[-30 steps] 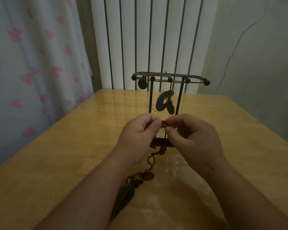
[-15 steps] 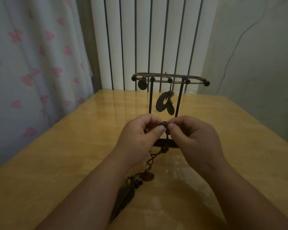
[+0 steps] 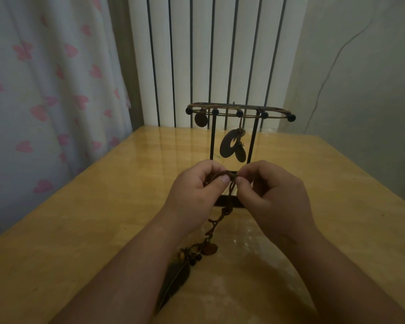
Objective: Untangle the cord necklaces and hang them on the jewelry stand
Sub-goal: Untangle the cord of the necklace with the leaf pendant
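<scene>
My left hand (image 3: pixel 195 194) and my right hand (image 3: pixel 275 197) meet in front of the jewelry stand (image 3: pixel 240 113), both pinching the same dark brown cord necklace (image 3: pixel 216 224) at a knot between their thumbs. The cord hangs down twisted to the wooden table (image 3: pixel 80 225), ending in a round brown disc, beads and a dark feather pendant (image 3: pixel 174 281) lying by my left forearm. The black wire stand carries another cord along its top bar, with a small round pendant (image 3: pixel 200 119) at its left and a large ring-shaped pendant (image 3: pixel 229 143) in the middle. My hands hide part of the stand's base.
A white curtain with pink hearts (image 3: pixel 45 101) hangs along the table's left side. A white ribbed radiator (image 3: pixel 211 54) stands behind the stand. A pale wall with a thin wire (image 3: pixel 332 66) runs on the right.
Both hands have drawn slightly closer together at the knot, and more of the cord now shows stretched between the thumbs. The hanging pendants have barely moved.
</scene>
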Demonstrator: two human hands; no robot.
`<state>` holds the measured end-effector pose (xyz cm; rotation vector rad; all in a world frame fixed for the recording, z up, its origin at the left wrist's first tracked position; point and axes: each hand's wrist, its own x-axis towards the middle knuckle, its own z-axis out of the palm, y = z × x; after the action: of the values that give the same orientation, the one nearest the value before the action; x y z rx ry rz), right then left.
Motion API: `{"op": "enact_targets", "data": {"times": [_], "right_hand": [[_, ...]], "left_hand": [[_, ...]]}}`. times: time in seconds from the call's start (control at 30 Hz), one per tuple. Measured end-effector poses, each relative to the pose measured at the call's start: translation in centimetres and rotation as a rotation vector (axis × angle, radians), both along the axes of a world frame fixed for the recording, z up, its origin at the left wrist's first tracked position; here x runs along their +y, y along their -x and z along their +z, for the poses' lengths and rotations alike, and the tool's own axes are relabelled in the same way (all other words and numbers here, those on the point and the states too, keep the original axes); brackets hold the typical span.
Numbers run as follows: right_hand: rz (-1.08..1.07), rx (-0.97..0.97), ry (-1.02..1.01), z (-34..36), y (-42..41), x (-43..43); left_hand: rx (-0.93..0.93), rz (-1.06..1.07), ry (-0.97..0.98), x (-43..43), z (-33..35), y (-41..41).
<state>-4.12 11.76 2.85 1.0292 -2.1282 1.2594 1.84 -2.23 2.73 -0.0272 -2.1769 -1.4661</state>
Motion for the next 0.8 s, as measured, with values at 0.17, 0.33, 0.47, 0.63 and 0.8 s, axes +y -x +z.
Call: {"op": "enact_targets", "data": {"times": [0.17,0.33,0.47,0.63,0.8], "right_hand": [[-0.002,0.035,-0.057,0.09,-0.12,0.09],[-0.023,0.023,-0.137,0.33,-0.22,0.17],[-0.035,0.0,-0.163,0.36,-0.35,0.1],[-0.039,0.0,-0.196,0.26,-0.25,0.11],[-0.039,-0.002,-0.235,0.44,-0.26,0.16]], "left_hand": [[-0.016,-0.014,-0.007,-0.01,-0.08,0.09],[0.023,0.063,0.073,0.1,-0.19,0.22],[0.252,0.28,0.335,-0.44,-0.09,0.31],[0.34,0.26,0.434,-0.56,-0.42,0.43],[0.255,0.196,0.432,-0.4,-0.45,0.42]]}}
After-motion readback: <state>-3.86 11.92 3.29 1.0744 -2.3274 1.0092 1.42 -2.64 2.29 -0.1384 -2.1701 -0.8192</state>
